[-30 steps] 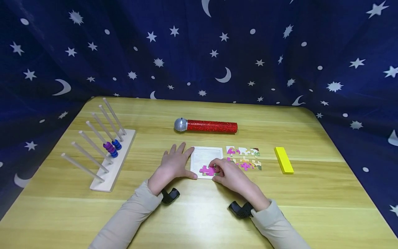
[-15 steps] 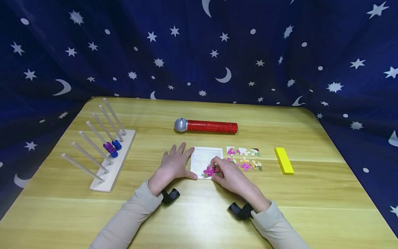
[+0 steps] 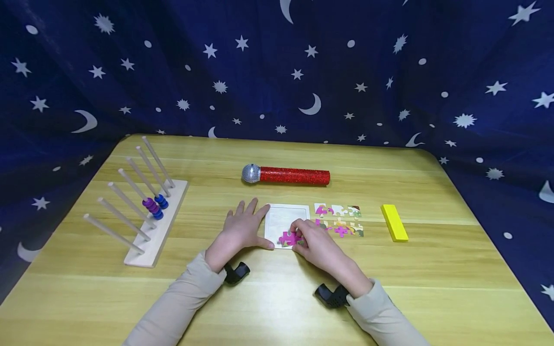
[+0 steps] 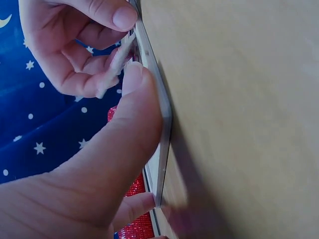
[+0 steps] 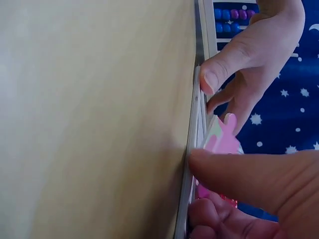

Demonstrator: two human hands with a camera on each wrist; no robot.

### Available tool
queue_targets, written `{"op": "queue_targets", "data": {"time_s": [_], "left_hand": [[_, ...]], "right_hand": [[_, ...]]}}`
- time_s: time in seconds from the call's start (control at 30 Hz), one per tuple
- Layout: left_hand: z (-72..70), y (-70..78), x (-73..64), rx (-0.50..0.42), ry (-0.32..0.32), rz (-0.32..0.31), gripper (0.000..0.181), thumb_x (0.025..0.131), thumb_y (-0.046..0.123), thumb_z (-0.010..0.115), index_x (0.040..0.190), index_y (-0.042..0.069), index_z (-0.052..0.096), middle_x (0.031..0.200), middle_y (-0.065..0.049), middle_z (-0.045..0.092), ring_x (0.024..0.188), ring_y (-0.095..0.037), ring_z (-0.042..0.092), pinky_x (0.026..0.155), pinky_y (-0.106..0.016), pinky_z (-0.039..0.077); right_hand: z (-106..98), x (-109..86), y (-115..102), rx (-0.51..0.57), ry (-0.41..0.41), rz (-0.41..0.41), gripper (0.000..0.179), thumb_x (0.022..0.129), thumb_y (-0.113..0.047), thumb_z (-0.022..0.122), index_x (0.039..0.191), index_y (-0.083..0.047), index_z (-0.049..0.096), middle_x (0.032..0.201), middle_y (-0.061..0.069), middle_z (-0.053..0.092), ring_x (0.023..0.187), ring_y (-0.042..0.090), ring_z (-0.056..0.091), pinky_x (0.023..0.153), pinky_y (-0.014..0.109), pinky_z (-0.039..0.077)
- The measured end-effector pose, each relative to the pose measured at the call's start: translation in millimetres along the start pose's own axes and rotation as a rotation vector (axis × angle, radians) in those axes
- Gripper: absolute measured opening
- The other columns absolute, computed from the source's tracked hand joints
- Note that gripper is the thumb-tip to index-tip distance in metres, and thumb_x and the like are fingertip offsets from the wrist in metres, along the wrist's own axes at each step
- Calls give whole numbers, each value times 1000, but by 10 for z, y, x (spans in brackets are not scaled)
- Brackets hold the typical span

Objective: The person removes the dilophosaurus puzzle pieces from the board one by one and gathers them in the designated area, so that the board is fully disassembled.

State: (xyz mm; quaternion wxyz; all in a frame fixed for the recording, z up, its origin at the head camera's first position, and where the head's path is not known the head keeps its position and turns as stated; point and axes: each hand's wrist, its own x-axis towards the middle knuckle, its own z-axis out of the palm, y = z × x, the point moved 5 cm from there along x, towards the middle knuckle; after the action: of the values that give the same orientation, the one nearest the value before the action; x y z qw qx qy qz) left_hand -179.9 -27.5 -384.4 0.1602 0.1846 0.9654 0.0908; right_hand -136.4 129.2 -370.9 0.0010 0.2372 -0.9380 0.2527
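Observation:
A white square puzzle tray (image 3: 283, 215) lies on the wooden table. My left hand (image 3: 248, 222) lies flat at the tray's left side with fingers spread. Its thumb (image 4: 137, 104) presses the tray's front-left corner (image 4: 162, 130). My right hand (image 3: 299, 236) pinches a pink puzzle piece (image 3: 287, 238) over the tray's front edge. In the right wrist view that piece (image 5: 222, 135) stands tilted up off the tray (image 5: 194, 149), held by the thumb (image 5: 249, 174). Several loose puzzle pieces (image 3: 339, 220) lie in two rows just right of the tray.
A red glitter microphone (image 3: 294, 175) lies behind the tray. A yellow block (image 3: 394, 222) sits at the right. At the left stands a wooden peg rack (image 3: 152, 226) with purple and blue beads (image 3: 154, 205). Dark starry cloth surrounds the table.
My right hand has nudged the pink piece slightly back and forth at the tray's front edge. The left hand has stayed in place.

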Motion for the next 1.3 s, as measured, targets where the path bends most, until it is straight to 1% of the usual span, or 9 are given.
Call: {"op": "queue_targets", "data": {"time_s": [0.23, 0.33, 0.43, 0.6, 0.7, 0.9, 1.1, 1.2, 1.3], "left_hand": [[3, 2, 2, 5, -4, -1, 103, 60, 65, 69, 144, 21, 27, 147, -16, 18, 130, -44, 17, 97, -60, 23], [2, 4, -1, 0, -5, -2, 103, 60, 64, 70, 144, 21, 27, 147, -16, 18, 130, -44, 17, 97, -61, 22], [3, 13, -2, -8, -7, 2, 103, 61, 64, 70, 144, 21, 27, 147, -16, 18, 130, -44, 16, 97, -61, 22], [2, 18, -7, -27, -13, 11, 103, 61, 63, 70, 144, 20, 26, 148, -16, 16, 130, -44, 15, 97, -61, 21], [-1, 12, -12, -35, -12, 13, 103, 62, 62, 70, 144, 19, 26, 148, -16, 16, 130, -45, 14, 98, -61, 20], [-1, -5, -17, -37, -13, 11, 102, 62, 62, 70, 144, 20, 26, 148, -16, 16, 130, -45, 14, 97, -62, 20], [-3, -3, -16, -39, -15, 15, 103, 62, 62, 70, 144, 19, 26, 148, -17, 16, 130, -45, 14, 97, -62, 20], [-2, 0, -17, -35, -19, 12, 103, 62, 62, 70, 144, 20, 25, 148, -17, 15, 130, -45, 14, 97, -62, 20], [-4, -3, -21, -30, -23, 11, 103, 62, 62, 70, 144, 20, 25, 148, -16, 15, 130, -45, 13, 98, -62, 20]], "right_hand": [[-6, 4, 0, 54, -10, -8, 27, 72, -2, 73, 92, -8, 57, 76, -1, 52, 69, 12, 49, 62, 26, 43], [-16, 1, 15, 74, -41, 18, 23, 74, -5, 73, 91, -7, 58, 74, -3, 52, 68, 11, 48, 61, 25, 42], [-97, -38, 73, 120, -83, 46, 20, 77, -8, 71, 93, -7, 59, 74, -5, 52, 67, 9, 47, 60, 25, 42], [-372, -230, 325, 173, -136, 112, 20, 80, -9, 68, 98, -6, 60, 76, -5, 53, 67, 10, 48, 61, 25, 42], [-526, -383, 515, 149, -151, 162, 21, 80, -8, 68, 99, -5, 61, 76, -4, 53, 67, 10, 47, 60, 25, 42], [-632, -545, 721, 119, -190, 215, 21, 80, -4, 67, 100, -1, 60, 76, -2, 52, 68, 12, 47, 59, 25, 41], [-623, -528, 725, 83, -210, 231, 22, 78, -4, 68, 98, 0, 60, 76, -2, 52, 68, 13, 46, 60, 27, 40], [-611, -445, 648, 67, -190, 219, 23, 78, -7, 68, 99, -1, 60, 76, -1, 52, 67, 12, 45, 60, 28, 40], [-539, -302, 510, 72, -174, 177, 28, 79, -10, 69, 104, -2, 60, 78, -1, 54, 67, 12, 46, 61, 28, 40]]}}
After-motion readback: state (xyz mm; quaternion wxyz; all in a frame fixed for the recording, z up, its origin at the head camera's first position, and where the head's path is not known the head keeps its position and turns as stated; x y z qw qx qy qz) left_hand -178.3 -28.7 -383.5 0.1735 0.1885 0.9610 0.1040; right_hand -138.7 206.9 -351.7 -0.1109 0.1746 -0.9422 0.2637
